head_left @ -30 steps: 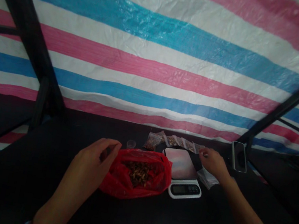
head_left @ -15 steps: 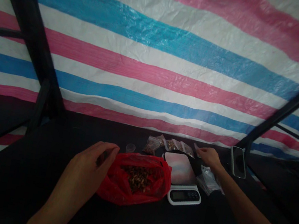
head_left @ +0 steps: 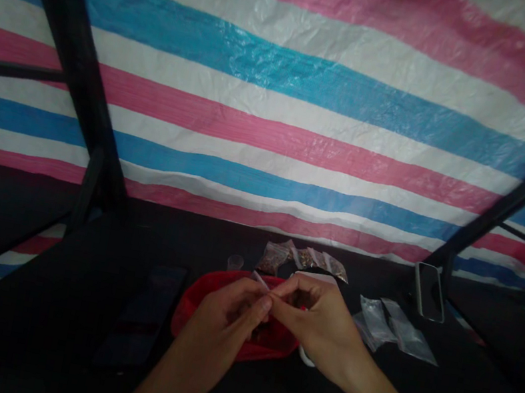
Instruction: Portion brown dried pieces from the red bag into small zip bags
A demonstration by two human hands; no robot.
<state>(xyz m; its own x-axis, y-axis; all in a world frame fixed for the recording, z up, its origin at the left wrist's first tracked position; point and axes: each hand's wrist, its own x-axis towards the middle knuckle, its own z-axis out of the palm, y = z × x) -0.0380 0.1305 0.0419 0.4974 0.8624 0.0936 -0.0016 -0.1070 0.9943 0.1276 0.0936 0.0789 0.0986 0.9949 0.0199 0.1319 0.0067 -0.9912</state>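
Observation:
My left hand (head_left: 225,319) and my right hand (head_left: 316,321) meet above a red plastic bag (head_left: 197,293). Between their pinched fingertips is a small clear zip bag (head_left: 260,281), of which only a pale edge shows. The red bag stands open, and the brown dried bits inside are mostly covered by my hands. Just behind my right hand lies a white kitchen scale (head_left: 322,277), largely hidden. Several filled zip bags (head_left: 307,257) lie in a row at the back.
A small clear cup (head_left: 235,262) stands behind the red bag. Flat clear zip bags (head_left: 404,330) lie to the right. A phone (head_left: 430,292) leans near the right post. At left is a dark flat rectangle (head_left: 143,314). Striped sheeting (head_left: 278,104) closes the back.
My right hand has come from the back right to the middle with the small zip bag. My left hand has moved right to meet it, and both now pinch the bag.

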